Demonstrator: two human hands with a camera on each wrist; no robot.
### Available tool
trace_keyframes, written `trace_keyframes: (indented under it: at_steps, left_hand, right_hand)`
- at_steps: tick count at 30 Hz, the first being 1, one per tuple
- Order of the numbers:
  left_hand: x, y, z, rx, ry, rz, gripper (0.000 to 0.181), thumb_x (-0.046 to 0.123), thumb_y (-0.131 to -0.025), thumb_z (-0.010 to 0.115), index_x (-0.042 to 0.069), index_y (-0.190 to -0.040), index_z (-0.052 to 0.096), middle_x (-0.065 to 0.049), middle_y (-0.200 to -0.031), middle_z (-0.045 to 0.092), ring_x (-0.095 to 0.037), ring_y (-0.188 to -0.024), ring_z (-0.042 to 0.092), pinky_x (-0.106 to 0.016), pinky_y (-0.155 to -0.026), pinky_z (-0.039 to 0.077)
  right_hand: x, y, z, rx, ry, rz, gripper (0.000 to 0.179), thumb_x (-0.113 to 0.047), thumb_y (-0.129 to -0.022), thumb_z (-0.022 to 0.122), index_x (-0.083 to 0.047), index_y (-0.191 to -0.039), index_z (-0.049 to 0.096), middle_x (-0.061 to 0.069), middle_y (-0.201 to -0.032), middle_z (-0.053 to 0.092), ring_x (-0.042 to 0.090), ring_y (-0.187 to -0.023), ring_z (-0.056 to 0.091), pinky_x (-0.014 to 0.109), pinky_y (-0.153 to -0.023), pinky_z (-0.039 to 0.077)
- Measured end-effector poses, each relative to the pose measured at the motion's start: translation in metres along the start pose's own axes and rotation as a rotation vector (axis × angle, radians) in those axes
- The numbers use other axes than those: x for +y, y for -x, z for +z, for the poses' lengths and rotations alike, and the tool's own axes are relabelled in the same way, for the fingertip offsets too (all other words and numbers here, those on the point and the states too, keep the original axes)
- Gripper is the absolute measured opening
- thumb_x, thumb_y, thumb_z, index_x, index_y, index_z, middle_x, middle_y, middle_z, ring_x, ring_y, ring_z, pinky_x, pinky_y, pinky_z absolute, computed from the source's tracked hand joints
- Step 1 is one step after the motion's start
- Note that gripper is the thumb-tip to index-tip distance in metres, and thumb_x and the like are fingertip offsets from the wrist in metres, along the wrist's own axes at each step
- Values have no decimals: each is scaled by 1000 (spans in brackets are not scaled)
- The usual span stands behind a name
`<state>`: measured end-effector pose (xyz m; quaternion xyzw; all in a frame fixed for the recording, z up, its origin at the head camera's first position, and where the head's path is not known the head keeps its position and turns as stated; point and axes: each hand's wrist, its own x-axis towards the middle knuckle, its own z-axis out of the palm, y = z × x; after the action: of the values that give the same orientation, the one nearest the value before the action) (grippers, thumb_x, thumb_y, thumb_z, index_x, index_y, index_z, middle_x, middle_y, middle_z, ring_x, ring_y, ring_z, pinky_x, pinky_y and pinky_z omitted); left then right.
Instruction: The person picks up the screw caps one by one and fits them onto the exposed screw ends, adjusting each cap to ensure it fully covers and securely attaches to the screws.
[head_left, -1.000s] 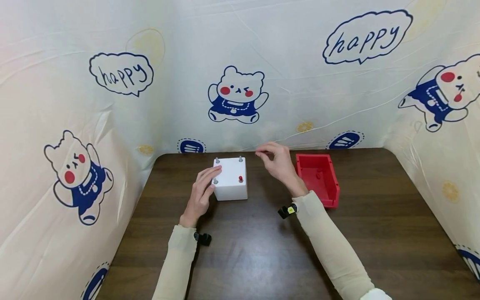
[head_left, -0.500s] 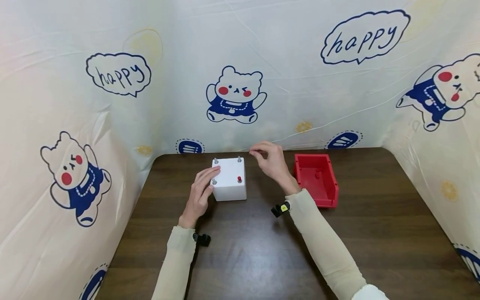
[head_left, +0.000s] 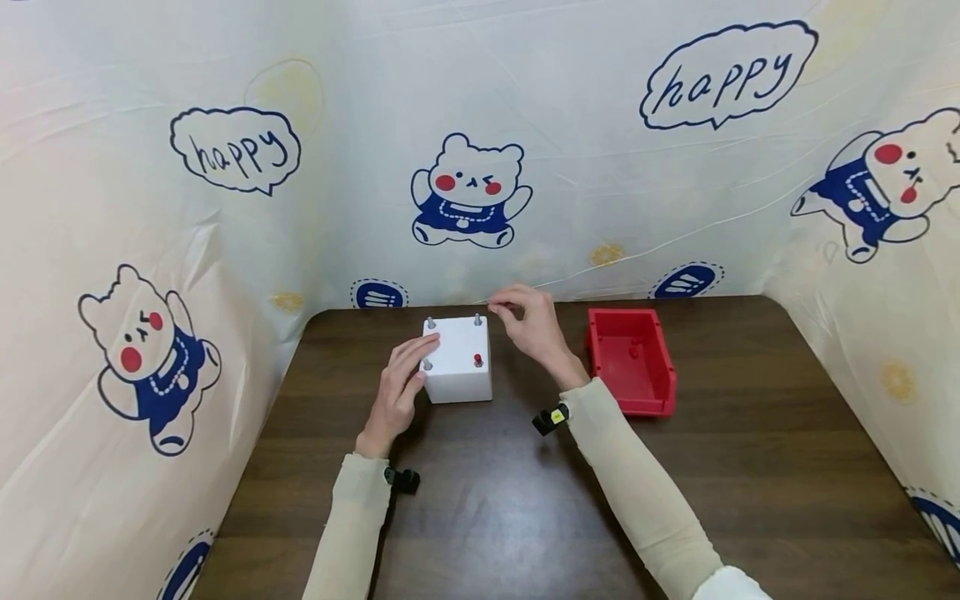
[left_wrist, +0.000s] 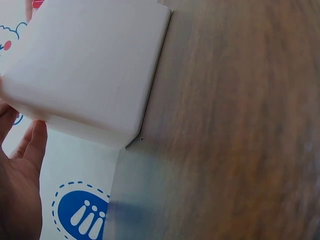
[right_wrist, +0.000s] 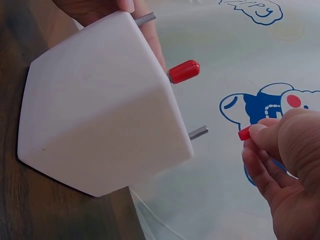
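A white box [head_left: 457, 387] stands on the table with metal posts on its top corners. One post carries a red cap [right_wrist: 184, 71]; the other posts are bare, including the far right post [right_wrist: 198, 132]. My left hand [head_left: 392, 390] rests against the box's left side, its fairly straight fingers reaching onto the top and its thumb near the front left corner. Between thumb and fingertips, my right hand [head_left: 529, 323] pinches a second small red cap [right_wrist: 244, 133]. That cap is close to the far right post but apart from it.
To the right of the box, a red bin [head_left: 651, 408] stands on the dark wood table [head_left: 495, 500]. Small red pieces [head_left: 635, 348] lie inside it. Behind the table's far edge hangs a printed cloth [head_left: 585, 167].
My right hand has moved left, bringing the pinched cap closer to the box's far right post. The left hand keeps its place on the box.
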<state>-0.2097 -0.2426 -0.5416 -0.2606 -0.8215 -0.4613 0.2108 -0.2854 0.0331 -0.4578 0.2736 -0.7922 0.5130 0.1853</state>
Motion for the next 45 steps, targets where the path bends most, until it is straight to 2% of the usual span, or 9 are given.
trace_keyframes:
  at_steps: [10,14,24,37,45]
  left_hand:
    - [0,3,-3,-12,-9,-25,49,16,-105,45,14,-152,61,-5,-160,56,-30,-149,45,-56,-124,30]
    - [1,2,-3,-19,-6,-25,49,16,-106,45,15,-152,60,-4,-160,56,-30,-150,45,-54,-125,30]
    - [2,0,-3,-19,-11,-25,49,16,-105,46,13,-151,61,-7,-159,57,-33,-149,46,-60,-123,30]
    - [3,1,-4,-32,-22,-47,50,21,-106,44,18,-153,60,0,-161,55,-27,-150,45,-57,-124,31]
    - [4,0,-4,-32,-28,-51,50,20,-105,45,18,-153,60,0,-161,55,-27,-149,45,-59,-123,32]
  right_hand:
    - [0,-2,12,-16,-14,38,14,-4,-98,76,0,-109,83,11,-109,79,24,-96,73,40,-86,63]
    - [-1,-2,14,-16,-9,39,14,-3,-97,76,-3,-109,84,11,-109,80,24,-95,73,39,-86,63]
    - [0,-4,18,-30,-3,43,15,-3,-96,77,-6,-108,85,8,-109,80,22,-93,73,36,-84,63]
    - [4,-2,24,-60,3,82,16,-2,-97,75,-7,-110,85,9,-113,80,24,-102,74,40,-93,63]
    - [5,-2,26,-59,-1,93,17,-4,-97,76,-8,-111,85,8,-114,80,23,-100,74,39,-90,64]
